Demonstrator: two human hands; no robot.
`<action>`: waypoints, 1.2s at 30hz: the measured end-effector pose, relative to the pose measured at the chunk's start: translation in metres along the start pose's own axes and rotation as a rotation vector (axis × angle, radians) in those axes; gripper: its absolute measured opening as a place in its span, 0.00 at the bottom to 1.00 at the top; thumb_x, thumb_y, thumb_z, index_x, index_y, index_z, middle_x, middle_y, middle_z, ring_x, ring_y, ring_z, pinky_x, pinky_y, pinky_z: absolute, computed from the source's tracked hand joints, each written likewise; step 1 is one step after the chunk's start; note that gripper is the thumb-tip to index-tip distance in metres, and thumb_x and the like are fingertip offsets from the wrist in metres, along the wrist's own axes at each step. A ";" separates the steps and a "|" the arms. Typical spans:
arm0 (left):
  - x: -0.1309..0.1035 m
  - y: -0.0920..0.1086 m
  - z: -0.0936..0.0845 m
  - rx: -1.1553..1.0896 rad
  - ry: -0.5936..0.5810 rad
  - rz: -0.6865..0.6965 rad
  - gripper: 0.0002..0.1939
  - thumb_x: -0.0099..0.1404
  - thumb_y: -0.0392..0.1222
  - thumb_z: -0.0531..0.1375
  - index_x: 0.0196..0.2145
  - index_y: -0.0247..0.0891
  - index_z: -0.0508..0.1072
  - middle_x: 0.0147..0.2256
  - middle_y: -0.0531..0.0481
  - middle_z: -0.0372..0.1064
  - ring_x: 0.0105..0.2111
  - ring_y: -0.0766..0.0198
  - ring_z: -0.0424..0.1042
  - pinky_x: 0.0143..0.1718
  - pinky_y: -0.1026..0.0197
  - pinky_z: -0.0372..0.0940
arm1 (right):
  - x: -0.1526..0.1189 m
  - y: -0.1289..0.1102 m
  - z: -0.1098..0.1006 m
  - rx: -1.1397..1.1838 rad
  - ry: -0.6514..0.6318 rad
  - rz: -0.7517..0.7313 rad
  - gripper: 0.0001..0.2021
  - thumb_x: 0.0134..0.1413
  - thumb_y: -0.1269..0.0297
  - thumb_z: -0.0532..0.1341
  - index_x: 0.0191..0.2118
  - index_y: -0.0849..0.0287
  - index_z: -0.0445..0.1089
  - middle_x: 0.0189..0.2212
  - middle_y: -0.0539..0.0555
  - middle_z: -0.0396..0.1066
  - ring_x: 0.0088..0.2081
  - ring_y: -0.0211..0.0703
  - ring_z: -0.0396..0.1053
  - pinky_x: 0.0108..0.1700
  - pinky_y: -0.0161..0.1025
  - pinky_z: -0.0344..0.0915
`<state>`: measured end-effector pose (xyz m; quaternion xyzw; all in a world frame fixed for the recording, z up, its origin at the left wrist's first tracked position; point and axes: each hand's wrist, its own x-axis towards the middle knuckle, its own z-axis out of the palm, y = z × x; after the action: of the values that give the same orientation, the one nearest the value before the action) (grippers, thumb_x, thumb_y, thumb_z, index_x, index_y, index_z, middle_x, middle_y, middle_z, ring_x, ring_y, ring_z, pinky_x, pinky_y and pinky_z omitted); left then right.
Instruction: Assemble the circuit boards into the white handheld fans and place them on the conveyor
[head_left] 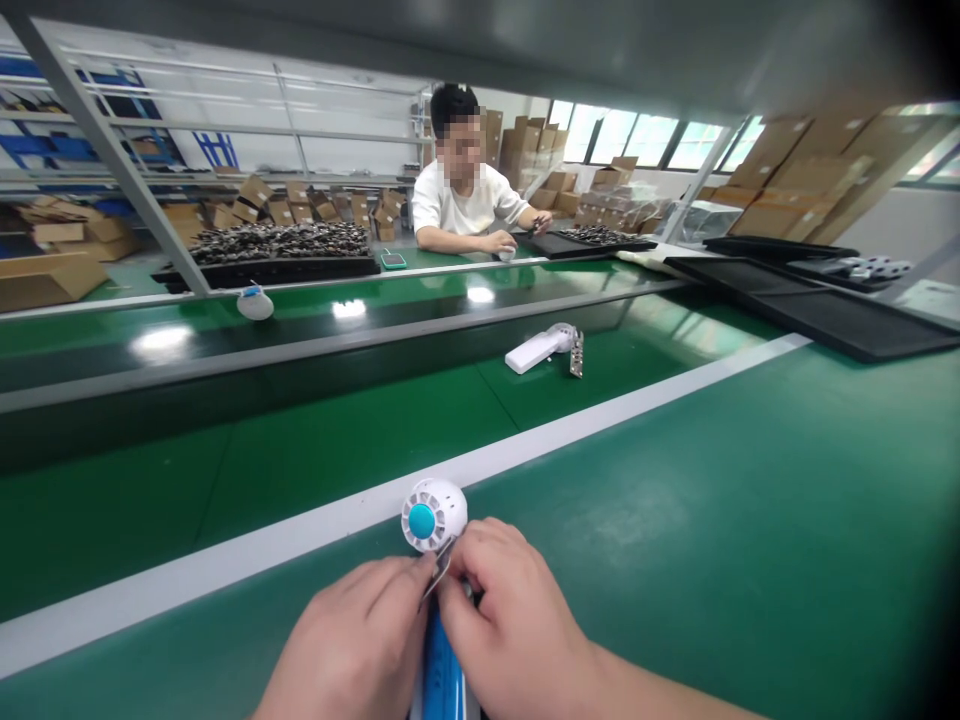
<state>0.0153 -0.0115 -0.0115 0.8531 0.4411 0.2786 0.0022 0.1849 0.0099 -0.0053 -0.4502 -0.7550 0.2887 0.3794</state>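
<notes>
Near the bottom centre is a white handheld fan point(435, 514) with a turquoise disc on its round head and a blue inner handle point(443, 665). My left hand point(360, 635) is closed around the handle's left side, its fingertips at a thin metallic piece point(440, 568) just below the head. From the right, my right hand point(510, 610) pinches at the same spot, thumb and fingers bent together. What exactly lies between its fingertips is hidden. Farther off, a white fan part point(534, 352) with a small board point(577, 355) beside its head lies on the green belt point(337, 430).
Across the belt sits a person point(465, 205) in a white shirt, handling small parts. A white rounded piece point(255, 303) lies at the far left of the line. Black trays point(840, 310) stand at the right, a heaped tray point(277, 270) at the back left. A shelf edge hangs overhead.
</notes>
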 end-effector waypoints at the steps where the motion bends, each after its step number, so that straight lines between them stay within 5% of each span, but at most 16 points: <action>1: -0.001 0.000 0.000 0.002 -0.013 0.006 0.14 0.67 0.30 0.50 0.44 0.36 0.72 0.36 0.47 0.75 0.33 0.62 0.75 0.34 0.59 0.74 | 0.000 0.000 -0.001 -0.010 -0.021 0.012 0.09 0.52 0.76 0.53 0.25 0.60 0.53 0.25 0.48 0.62 0.29 0.42 0.58 0.35 0.39 0.51; 10: 0.006 0.006 -0.004 -0.066 -0.051 -0.052 0.11 0.67 0.31 0.49 0.36 0.39 0.71 0.27 0.52 0.71 0.25 0.64 0.71 0.23 0.63 0.68 | 0.001 0.001 -0.004 -0.133 -0.134 0.075 0.14 0.48 0.82 0.61 0.24 0.60 0.56 0.26 0.46 0.63 0.30 0.42 0.60 0.37 0.39 0.53; 17: 0.011 0.003 -0.008 -0.259 -0.107 -0.271 0.11 0.69 0.40 0.53 0.40 0.47 0.76 0.36 0.56 0.77 0.33 0.70 0.76 0.34 0.72 0.70 | 0.007 0.001 -0.005 -0.144 -0.085 0.113 0.14 0.44 0.84 0.66 0.22 0.61 0.63 0.23 0.44 0.64 0.29 0.41 0.63 0.37 0.38 0.55; 21: 0.018 -0.034 -0.021 -0.302 -0.224 -0.732 0.16 0.63 0.57 0.58 0.41 0.46 0.77 0.40 0.53 0.78 0.38 0.62 0.78 0.38 0.66 0.72 | 0.010 0.006 -0.009 0.021 0.032 0.128 0.11 0.44 0.82 0.69 0.29 0.59 0.71 0.27 0.45 0.67 0.32 0.41 0.66 0.35 0.35 0.59; 23: 0.025 -0.070 -0.033 -0.187 -0.222 -0.942 0.22 0.58 0.62 0.60 0.43 0.46 0.76 0.42 0.53 0.78 0.41 0.56 0.77 0.40 0.61 0.72 | 0.011 0.010 -0.011 0.056 0.068 0.137 0.11 0.45 0.80 0.69 0.32 0.59 0.73 0.28 0.45 0.68 0.33 0.41 0.68 0.35 0.34 0.60; 25: 0.038 -0.109 -0.046 0.014 -0.214 -1.003 0.27 0.57 0.65 0.58 0.47 0.47 0.74 0.44 0.51 0.77 0.42 0.52 0.76 0.40 0.57 0.72 | 0.012 0.015 -0.013 0.060 0.070 0.144 0.10 0.46 0.79 0.69 0.32 0.58 0.73 0.29 0.45 0.69 0.33 0.41 0.68 0.35 0.34 0.61; 28: 0.068 -0.152 -0.058 0.303 -0.194 -0.924 0.30 0.62 0.62 0.55 0.55 0.42 0.70 0.48 0.42 0.74 0.44 0.45 0.74 0.40 0.50 0.71 | 0.014 0.019 -0.016 0.043 0.073 0.116 0.08 0.48 0.77 0.68 0.33 0.58 0.74 0.30 0.46 0.70 0.34 0.41 0.68 0.35 0.34 0.61; 30: 0.093 -0.160 -0.055 0.407 -0.165 -0.840 0.34 0.61 0.59 0.57 0.59 0.35 0.67 0.53 0.32 0.68 0.51 0.33 0.69 0.45 0.40 0.68 | 0.016 0.021 -0.017 0.013 0.086 0.084 0.07 0.49 0.77 0.67 0.33 0.59 0.73 0.30 0.47 0.70 0.34 0.42 0.68 0.35 0.35 0.61; 32: 0.122 -0.154 -0.040 0.443 -0.130 -0.739 0.36 0.61 0.58 0.58 0.61 0.33 0.64 0.56 0.30 0.64 0.55 0.29 0.63 0.51 0.35 0.62 | 0.017 0.024 -0.015 -0.026 0.097 0.048 0.07 0.48 0.77 0.67 0.33 0.60 0.72 0.30 0.47 0.70 0.34 0.43 0.68 0.35 0.35 0.61; 36: 0.180 -0.120 0.017 0.332 -0.160 -0.504 0.26 0.67 0.52 0.58 0.58 0.38 0.65 0.54 0.41 0.67 0.55 0.50 0.67 0.58 0.46 0.61 | 0.019 0.033 -0.011 -0.074 0.090 -0.044 0.06 0.46 0.78 0.64 0.30 0.59 0.70 0.28 0.46 0.68 0.32 0.41 0.67 0.34 0.34 0.60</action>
<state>0.0150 0.2020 0.0293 0.7248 0.6766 0.1256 -0.0334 0.2035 0.0420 -0.0195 -0.4599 -0.7571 0.2317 0.4021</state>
